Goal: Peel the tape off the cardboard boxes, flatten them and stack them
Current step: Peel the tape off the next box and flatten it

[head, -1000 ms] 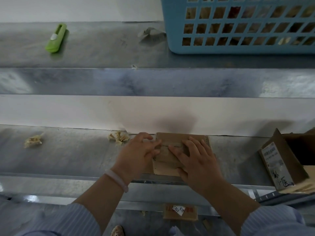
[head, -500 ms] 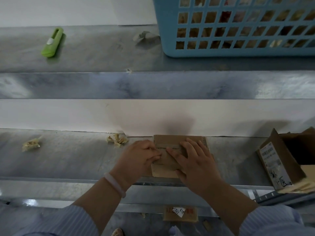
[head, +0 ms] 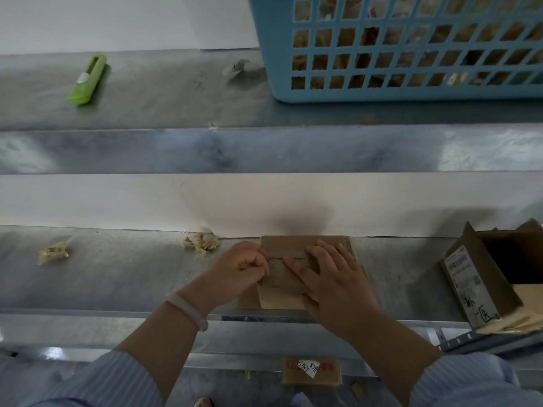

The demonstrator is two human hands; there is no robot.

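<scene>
Small cardboard box point(head: 293, 245) lies on the lower metal shelf point(head: 123, 274), far edge against the white wall strip, near edge close to the shelf lip. Much of its top is hidden under both hands; a seam line shows between them, but tape cannot be told from cardboard. Left hand point(head: 244, 268): fingers curled tight at the box's left edge, tips at the seam; whether they pinch anything is not resolvable. Pale bracelet point(head: 188, 309) on that wrist. Right hand point(head: 332, 280): flat, fingers spread, pressing on the box top. Crumpled tape scraps point(head: 201, 243) lie just left of the box. An open carton point(head: 484, 277) is well to the right, cut off by the frame. On the upper shelf are a green utility knife point(head: 86, 80) and a blue basket point(head: 411, 95), cropped, contents indistinct.
</scene>
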